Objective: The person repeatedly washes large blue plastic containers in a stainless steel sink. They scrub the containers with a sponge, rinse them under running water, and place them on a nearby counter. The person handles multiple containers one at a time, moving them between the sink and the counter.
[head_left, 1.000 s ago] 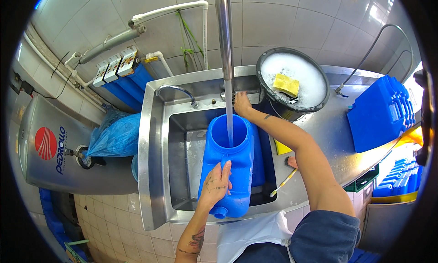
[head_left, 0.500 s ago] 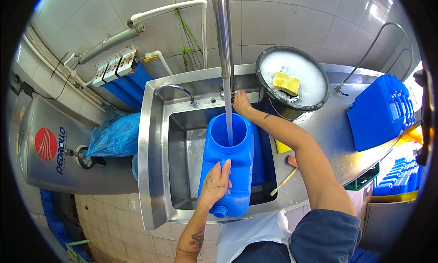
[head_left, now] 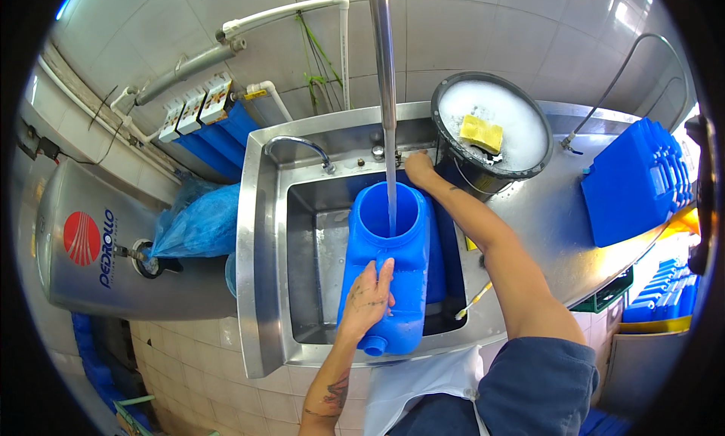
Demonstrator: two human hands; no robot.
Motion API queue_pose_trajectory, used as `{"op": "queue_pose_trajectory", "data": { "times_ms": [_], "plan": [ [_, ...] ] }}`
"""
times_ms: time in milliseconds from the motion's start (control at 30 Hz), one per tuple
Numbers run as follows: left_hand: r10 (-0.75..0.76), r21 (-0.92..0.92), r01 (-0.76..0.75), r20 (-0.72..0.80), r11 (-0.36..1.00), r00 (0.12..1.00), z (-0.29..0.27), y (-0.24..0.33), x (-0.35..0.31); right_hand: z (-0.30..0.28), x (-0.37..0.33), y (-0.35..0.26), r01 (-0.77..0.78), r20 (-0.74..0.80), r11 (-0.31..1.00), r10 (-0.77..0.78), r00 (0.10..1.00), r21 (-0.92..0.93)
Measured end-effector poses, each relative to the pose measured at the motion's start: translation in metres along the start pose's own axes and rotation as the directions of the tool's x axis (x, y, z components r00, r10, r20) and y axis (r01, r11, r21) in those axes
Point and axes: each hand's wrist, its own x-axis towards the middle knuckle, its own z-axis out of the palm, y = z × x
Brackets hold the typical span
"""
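Note:
A blue plastic container (head_left: pixel 385 315) with a wide round mouth and a small capped-looking spout at its near end is tilted over the sink (head_left: pixel 260 285). My left hand (head_left: pixel 368 294) is wrapped round the handle on its top side. Water (head_left: pixel 392 209) runs from an upright metal pipe (head_left: pixel 384 66) into the wide mouth. My right hand (head_left: pixel 419 166) is closed at the sink's back ledge, beside the base of the pipe and the black bucket; its fingertips are hidden. Another blue container (head_left: pixel 437 273) lies in the sink, mostly covered by the first.
A black bucket (head_left: pixel 445 145) of suds holds a yellow sponge (head_left: pixel 482 134). A brush (head_left: pixel 474 301) lies on the right counter, with blue containers (head_left: pixel 623 183) farther right. A curved faucet (head_left: pixel 302 143) stands at the back left, near a steel tank (head_left: pixel 60 262).
The whole view has shifted slightly. My right hand is more curled and its fingers show less. My left hand keeps its hold, and water still runs into the container.

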Motion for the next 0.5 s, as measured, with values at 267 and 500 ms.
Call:
{"op": "queue_pose_trajectory", "data": {
  "times_ms": [267,500],
  "plan": [
    [0.035,-0.142,-0.018,0.119,0.990,0.992,0.005,0.000,0.019,0.087,-0.073,0.039,-0.160,0.026,0.456,0.286,0.958,0.875],
    [0.012,-0.501,0.153,0.311,0.852,0.950,-0.002,0.000,0.018,0.103,-0.314,-0.024,-0.272,0.344,-0.373,0.142,0.928,0.887]
  ]
}}
